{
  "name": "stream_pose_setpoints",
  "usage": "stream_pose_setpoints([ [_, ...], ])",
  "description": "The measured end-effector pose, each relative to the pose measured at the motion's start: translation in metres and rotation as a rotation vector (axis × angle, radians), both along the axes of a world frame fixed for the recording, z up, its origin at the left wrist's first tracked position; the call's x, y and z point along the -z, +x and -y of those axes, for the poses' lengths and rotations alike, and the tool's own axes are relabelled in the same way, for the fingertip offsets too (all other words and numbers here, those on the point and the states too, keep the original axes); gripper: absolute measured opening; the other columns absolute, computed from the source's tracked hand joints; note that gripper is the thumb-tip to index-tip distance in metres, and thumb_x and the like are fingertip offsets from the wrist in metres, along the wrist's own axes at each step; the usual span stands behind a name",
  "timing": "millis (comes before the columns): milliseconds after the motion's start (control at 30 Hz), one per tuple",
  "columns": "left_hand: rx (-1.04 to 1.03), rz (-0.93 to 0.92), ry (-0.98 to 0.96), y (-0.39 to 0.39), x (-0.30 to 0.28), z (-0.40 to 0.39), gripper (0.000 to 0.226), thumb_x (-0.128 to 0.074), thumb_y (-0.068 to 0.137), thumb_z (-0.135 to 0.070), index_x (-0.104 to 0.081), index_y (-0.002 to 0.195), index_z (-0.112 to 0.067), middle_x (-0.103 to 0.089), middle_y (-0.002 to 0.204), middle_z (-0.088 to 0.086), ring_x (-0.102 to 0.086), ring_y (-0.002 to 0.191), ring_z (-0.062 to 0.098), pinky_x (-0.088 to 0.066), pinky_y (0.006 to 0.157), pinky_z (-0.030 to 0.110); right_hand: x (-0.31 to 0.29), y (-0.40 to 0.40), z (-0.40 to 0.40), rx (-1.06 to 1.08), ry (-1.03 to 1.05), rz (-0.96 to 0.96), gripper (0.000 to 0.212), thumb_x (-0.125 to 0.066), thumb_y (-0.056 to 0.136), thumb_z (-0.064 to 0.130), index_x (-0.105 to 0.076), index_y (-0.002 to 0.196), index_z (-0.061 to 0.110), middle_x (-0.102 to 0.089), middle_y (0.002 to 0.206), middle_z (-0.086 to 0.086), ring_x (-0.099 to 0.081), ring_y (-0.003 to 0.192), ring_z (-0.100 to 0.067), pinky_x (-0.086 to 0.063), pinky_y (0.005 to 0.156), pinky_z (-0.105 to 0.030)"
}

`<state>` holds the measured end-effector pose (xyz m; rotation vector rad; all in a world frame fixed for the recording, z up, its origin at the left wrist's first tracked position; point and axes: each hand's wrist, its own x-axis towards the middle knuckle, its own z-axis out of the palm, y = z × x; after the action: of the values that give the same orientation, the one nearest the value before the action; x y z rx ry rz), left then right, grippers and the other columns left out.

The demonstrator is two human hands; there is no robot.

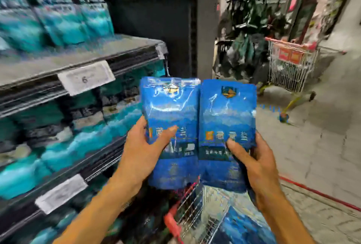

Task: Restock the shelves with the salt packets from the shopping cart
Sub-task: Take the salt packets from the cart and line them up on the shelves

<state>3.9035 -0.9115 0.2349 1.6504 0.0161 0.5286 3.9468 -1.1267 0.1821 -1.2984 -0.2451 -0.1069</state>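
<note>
Above the shopping cart (192, 210), left hand (143, 152) and right hand (252, 162) each clamp thumb and fingers on one upright salt packet (171, 126) — left, and (227, 126) right — fronts outward, seemingly for shelving on the shelves (78, 62).

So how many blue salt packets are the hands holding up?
2. One blue packet is in the left hand, the other packet in the right hand. More may lie in the cart.

Blur: we saw teal packets (58, 24) on shelves (78, 62) smeared | Unreadable: price tag (86, 79) print | Hidden: our fingers behind blue packets (227, 126) | Cut off: cart (195, 214) by bottom edge
</note>
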Motion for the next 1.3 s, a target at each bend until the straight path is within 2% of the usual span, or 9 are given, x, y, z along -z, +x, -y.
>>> stream_pose_setpoints([
  [67, -0.102, 0.056, 0.009, -0.02, -0.02, -0.023, 0.037, -0.072, 0.075, -0.024, -0.065, 0.109, -0.012, -0.076, 0.1, -0.014, -0.071, 0.088, -0.001, -0.053, 0.072, 0.014, -0.021, 0.002, -0.028, -0.103, 0.006, 0.045, 0.056, -0.084, 0.069, 0.044, -0.065, 0.118, 0.023, -0.075, 0.112, -0.008, -0.072, 0.099, -0.026, -0.06, 0.081, -0.041],
  [233, -0.32, 0.128, 0.002, -0.084, -0.062, -0.086, 0.032, -0.076, 0.075, -0.027, -0.068, 0.104, -0.018, -0.077, 0.103, -0.001, -0.074, 0.092, 0.015, -0.058, 0.074, 0.028, -0.067, -0.01, -0.103, -0.387, 0.053, 0.152, 0.056, -0.085, 0.07, 0.048, -0.066, 0.116, 0.022, -0.074, 0.114, -0.007, -0.072, 0.101, -0.026, -0.06, 0.078, -0.036],
  [433, -0.519, 0.204, -0.022, -0.173, -0.116, -0.153, 0.036, -0.08, 0.076, -0.027, -0.072, 0.109, -0.016, -0.076, 0.108, 0.004, -0.073, 0.096, 0.021, -0.059, 0.075, 0.032, -0.121, -0.044, -0.203, -0.68, 0.132, 0.23, 0.043, -0.078, 0.075, 0.028, -0.067, 0.115, 0.017, -0.073, 0.116, -0.009, -0.071, 0.105, -0.027, -0.06, 0.081, -0.037],
  [667, -0.663, 0.222, -0.008, -0.267, -0.192, -0.251, 0.036, -0.072, 0.081, -0.021, -0.07, 0.115, -0.009, -0.076, 0.107, 0.004, -0.072, 0.098, 0.018, -0.059, 0.084, 0.031, -0.199, -0.113, -0.324, -0.959, 0.16, 0.243, 0.04, -0.072, 0.074, 0.018, -0.068, 0.113, 0.009, -0.076, 0.109, -0.007, -0.073, 0.091, -0.019, -0.061, 0.077, -0.034],
  [833, -0.693, 0.206, -0.031, -0.325, -0.235, -0.351, 0.035, -0.067, 0.088, -0.014, -0.066, 0.123, -0.01, -0.075, 0.11, 0.002, -0.073, 0.092, 0.014, -0.059, 0.067, 0.025, -0.247, -0.159, -0.426, -0.998, 0.113, 0.229, 0.022, -0.07, 0.083, 0.009, -0.072, 0.105, 0.009, -0.077, 0.101, -0.004, -0.073, 0.083, -0.015, -0.061, 0.075, -0.033],
  [967, -0.725, 0.173, -0.08, -0.362, -0.25, -0.446, 0.039, -0.065, 0.089, -0.012, -0.064, 0.128, -0.014, -0.071, 0.119, 0.005, -0.073, 0.093, 0.016, -0.06, 0.067, 0.033, -0.273, -0.183, -0.509, -1.009, 0.019, 0.139, 0.033, -0.07, 0.086, 0.003, -0.068, 0.119, 0.003, -0.073, 0.113, -0.013, -0.07, 0.092, -0.024, -0.059, 0.086, -0.047],
  [1100, -0.788, 0.134, -0.119, -0.379, -0.243, -0.528, 0.037, -0.063, 0.091, -0.009, -0.064, 0.127, -0.016, -0.071, 0.12, 0.006, -0.072, 0.088, 0.017, -0.061, 0.063, 0.036, -0.282, -0.191, -0.591, -1.018, -0.083, 0.022, 0.037, -0.068, 0.084, -0.006, -0.063, 0.12, -0.001, -0.071, 0.114, -0.021, -0.071, 0.099, -0.036, -0.055, 0.083, -0.063],
  [1233, -0.916, 0.107, -0.149, -0.372, -0.229, -0.586, 0.033, -0.07, 0.085, -0.005, -0.068, 0.117, -0.013, -0.076, 0.094, -0.002, -0.072, 0.065, 0.006, -0.055, 0.048, 0.022, -0.276, -0.188, -0.674, -0.975, -0.125, 0.022, 0.042, -0.073, 0.08, -0.009, -0.062, 0.12, 0.002, -0.073, 0.098, -0.014, -0.072, 0.073, -0.023, -0.059, 0.058, -0.035],
  [1300, -0.982, 0.072, -0.157, -0.364, -0.225, -0.609, 0.028, -0.073, 0.083, -0.005, -0.069, 0.109, -0.015, -0.074, 0.088, -0.004, -0.067, 0.052, -0.001, -0.048, 0.04, 0.015, -0.272, -0.187, -0.712, -0.963, -0.168, 0.041, 0.036, -0.076, 0.078, -0.008, -0.063, 0.11, 0.002, -0.073, 0.095, -0.011, -0.07, 0.079, -0.023, -0.058, 0.062, -0.033],
])
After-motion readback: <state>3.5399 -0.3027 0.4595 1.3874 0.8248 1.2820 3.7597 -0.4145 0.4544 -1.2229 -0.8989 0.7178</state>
